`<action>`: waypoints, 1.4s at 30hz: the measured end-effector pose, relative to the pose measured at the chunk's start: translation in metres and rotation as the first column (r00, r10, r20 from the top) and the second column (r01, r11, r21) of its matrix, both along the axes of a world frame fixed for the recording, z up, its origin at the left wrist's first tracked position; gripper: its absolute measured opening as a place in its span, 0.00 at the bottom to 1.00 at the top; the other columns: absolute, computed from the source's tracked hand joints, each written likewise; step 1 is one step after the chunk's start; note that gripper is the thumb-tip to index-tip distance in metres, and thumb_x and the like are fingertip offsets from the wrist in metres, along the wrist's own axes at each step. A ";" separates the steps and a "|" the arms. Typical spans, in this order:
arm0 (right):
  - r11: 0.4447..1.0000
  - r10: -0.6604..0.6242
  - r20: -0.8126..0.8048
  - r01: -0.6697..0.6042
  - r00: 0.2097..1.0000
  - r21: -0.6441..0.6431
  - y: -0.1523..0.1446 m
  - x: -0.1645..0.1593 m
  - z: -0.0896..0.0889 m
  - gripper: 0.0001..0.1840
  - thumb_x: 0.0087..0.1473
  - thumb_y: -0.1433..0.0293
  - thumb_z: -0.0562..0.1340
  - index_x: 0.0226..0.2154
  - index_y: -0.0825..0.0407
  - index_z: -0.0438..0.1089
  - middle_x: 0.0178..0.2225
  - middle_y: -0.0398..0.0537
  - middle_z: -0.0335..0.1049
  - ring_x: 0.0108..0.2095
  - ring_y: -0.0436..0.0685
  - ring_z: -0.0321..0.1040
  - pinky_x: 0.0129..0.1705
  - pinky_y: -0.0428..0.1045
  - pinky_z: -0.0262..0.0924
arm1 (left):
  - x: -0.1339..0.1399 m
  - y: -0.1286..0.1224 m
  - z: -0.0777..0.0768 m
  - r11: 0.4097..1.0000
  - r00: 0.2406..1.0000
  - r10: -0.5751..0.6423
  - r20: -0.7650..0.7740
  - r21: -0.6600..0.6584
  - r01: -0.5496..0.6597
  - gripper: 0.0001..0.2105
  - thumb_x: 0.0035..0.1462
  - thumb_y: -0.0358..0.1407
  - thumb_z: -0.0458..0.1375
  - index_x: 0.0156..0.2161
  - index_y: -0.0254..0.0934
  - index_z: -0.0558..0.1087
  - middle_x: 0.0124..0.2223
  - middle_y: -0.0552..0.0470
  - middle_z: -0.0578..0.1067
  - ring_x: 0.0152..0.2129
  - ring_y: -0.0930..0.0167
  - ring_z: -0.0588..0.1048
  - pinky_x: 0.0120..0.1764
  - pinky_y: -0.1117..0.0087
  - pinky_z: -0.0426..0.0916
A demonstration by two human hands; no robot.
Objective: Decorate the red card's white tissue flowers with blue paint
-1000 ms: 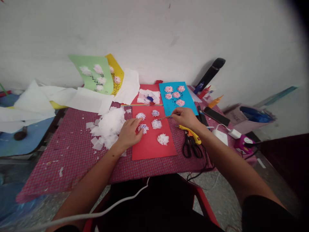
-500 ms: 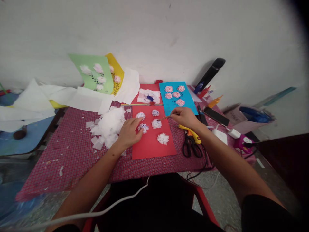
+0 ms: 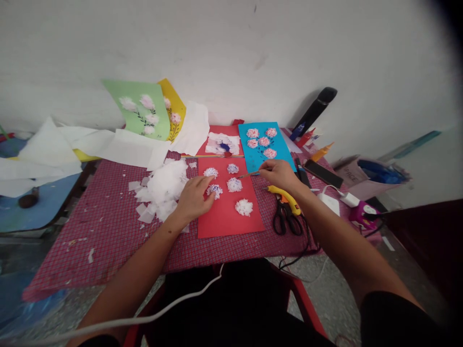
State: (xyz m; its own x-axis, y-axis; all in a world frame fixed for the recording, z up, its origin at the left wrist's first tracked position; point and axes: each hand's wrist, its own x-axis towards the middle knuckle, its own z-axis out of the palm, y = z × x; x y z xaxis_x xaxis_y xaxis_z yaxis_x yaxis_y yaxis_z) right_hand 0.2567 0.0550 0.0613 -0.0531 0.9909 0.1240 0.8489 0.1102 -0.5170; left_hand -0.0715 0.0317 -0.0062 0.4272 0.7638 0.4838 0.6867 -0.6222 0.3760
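Observation:
On a red paper sheet (image 3: 231,224) sit several crumpled white tissue flowers, most dabbed with blue. My right hand (image 3: 278,173) pinches a thin paintbrush (image 3: 249,174), its tip just beside the middle blue-dabbed flower (image 3: 234,184). My left hand (image 3: 195,196) rests on the sheet's left side with fingers apart, close to two blue-dabbed flowers, (image 3: 215,192) being the lower. A plain white flower (image 3: 244,207) lies nearer me. Behind the sheet, a white tissue (image 3: 213,146) carries dark blue and red paint.
A heap of white tissue squares (image 3: 166,185) lies left. Scissors (image 3: 285,221) and a yellow-handled tool (image 3: 285,196) lie right. Behind are a blue flower card (image 3: 285,147), a green card (image 3: 144,91), paint tubes (image 3: 306,137) and a phone (image 3: 323,173). A white cable (image 3: 181,300) crosses my lap.
My right hand has drawn back slightly to the right, and the brush tip has come off the middle flower to its upper right edge. My left hand has stayed put.

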 end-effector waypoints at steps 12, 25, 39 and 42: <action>0.992 0.123 -0.019 -0.122 0.992 0.044 -0.013 -0.022 0.009 0.09 0.54 0.69 0.61 0.30 0.52 0.78 0.30 0.47 0.79 0.29 0.55 0.71 0.32 0.49 0.56 | 0.000 0.000 0.000 1.000 1.000 0.000 0.001 -0.003 0.000 0.23 0.65 0.38 0.57 0.64 0.38 0.69 0.57 0.41 0.76 0.55 0.57 0.75 0.59 0.53 0.69; 0.991 0.122 0.018 -0.123 0.992 0.059 -0.012 -0.008 0.009 0.09 0.53 0.69 0.61 0.31 0.51 0.78 0.30 0.46 0.79 0.29 0.55 0.71 0.32 0.49 0.56 | 0.001 -0.001 0.001 1.000 1.000 0.005 0.006 -0.019 -0.005 0.23 0.64 0.37 0.57 0.63 0.37 0.69 0.57 0.41 0.76 0.55 0.58 0.74 0.60 0.54 0.69; 0.988 0.136 0.016 -0.137 0.991 0.072 -0.012 -0.009 0.007 0.09 0.53 0.70 0.61 0.30 0.51 0.78 0.30 0.46 0.79 0.30 0.55 0.71 0.32 0.49 0.56 | 0.001 -0.001 0.003 1.000 1.000 -0.002 -0.002 -0.030 0.002 0.23 0.64 0.38 0.57 0.64 0.38 0.68 0.58 0.41 0.76 0.55 0.58 0.74 0.60 0.54 0.68; 0.989 0.119 -0.002 -0.118 0.993 0.090 -0.014 -0.004 0.007 0.09 0.52 0.70 0.61 0.30 0.51 0.78 0.30 0.46 0.79 0.30 0.55 0.71 0.32 0.49 0.57 | 0.001 -0.001 0.002 0.999 1.000 -0.003 -0.007 -0.037 0.002 0.23 0.64 0.37 0.57 0.64 0.38 0.69 0.58 0.42 0.76 0.55 0.58 0.74 0.60 0.54 0.68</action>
